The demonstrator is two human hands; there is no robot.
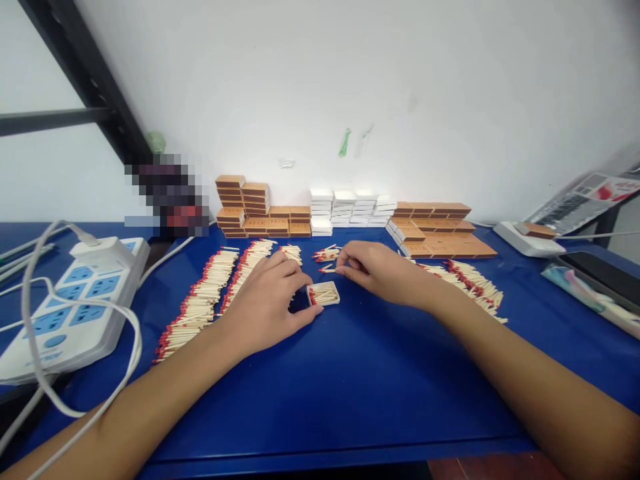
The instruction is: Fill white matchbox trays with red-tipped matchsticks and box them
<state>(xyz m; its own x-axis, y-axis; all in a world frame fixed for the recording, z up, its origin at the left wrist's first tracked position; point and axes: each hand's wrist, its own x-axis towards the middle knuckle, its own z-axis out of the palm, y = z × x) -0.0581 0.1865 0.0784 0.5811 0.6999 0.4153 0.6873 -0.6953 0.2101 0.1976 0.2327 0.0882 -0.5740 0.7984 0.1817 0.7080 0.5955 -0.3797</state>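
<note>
Between thumb and fingers, my left hand (pixel 273 293) grips the left end of a small white matchbox tray (pixel 334 303). Red-headed matches (pixel 323 294) lie inside that tray. Just beyond it, my right hand (pixel 367 267) pinches matches (pixel 327 269) at their pale ends, with the red heads pointing left. A small loose pile of matches (pixel 326 254) lies on the blue table (pixel 345 387) past my right fingertips. Long rows of matches (pixel 207 293) stretch out left of my left hand, and more matches (pixel 473 283) lie partly behind my right forearm.
Against the wall stand stacked brown matchboxes (pixel 255 207), white trays (pixel 353 208) and more brown boxes (pixel 440 233). A power strip (pixel 75 307) with loose white cables (pixel 137 340) occupies the left side. At right are a black phone (pixel 600 267), a patterned pouch (pixel 590 293) and a white adapter (pixel 527 240).
</note>
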